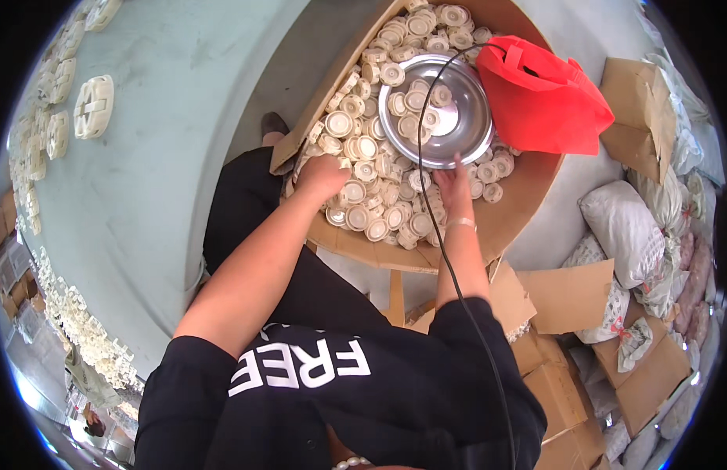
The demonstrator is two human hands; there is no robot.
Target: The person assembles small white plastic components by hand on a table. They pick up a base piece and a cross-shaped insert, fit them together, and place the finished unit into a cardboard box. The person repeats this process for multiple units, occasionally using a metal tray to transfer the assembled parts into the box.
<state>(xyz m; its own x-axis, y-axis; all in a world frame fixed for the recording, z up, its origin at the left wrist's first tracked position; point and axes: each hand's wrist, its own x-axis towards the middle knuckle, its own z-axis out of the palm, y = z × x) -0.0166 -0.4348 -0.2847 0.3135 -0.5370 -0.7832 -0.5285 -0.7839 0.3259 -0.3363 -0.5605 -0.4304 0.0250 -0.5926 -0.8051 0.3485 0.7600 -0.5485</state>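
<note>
Many cream round plastic parts (365, 170) with ringed faces fill a large cardboard box (528, 207) in front of me. Among them, on the left side of the pile, my left hand (322, 177) is closed with its fingers curled; what they hold is hidden. A shiny metal bowl (479, 117) rests on the parts, with several of the same parts lying inside it. At the bowl's near edge is my right hand (455, 188), its thumb over the rim and its other fingers partly hidden below.
A red bag (543, 102) sits on the box's right side. A black cable (440, 227) hangs across the view. To the left is a pale green table (167, 102) bearing a cream plastic piece (94, 107) and others. Cardboard (571, 298) and stuffed sacks (623, 227) lie at right.
</note>
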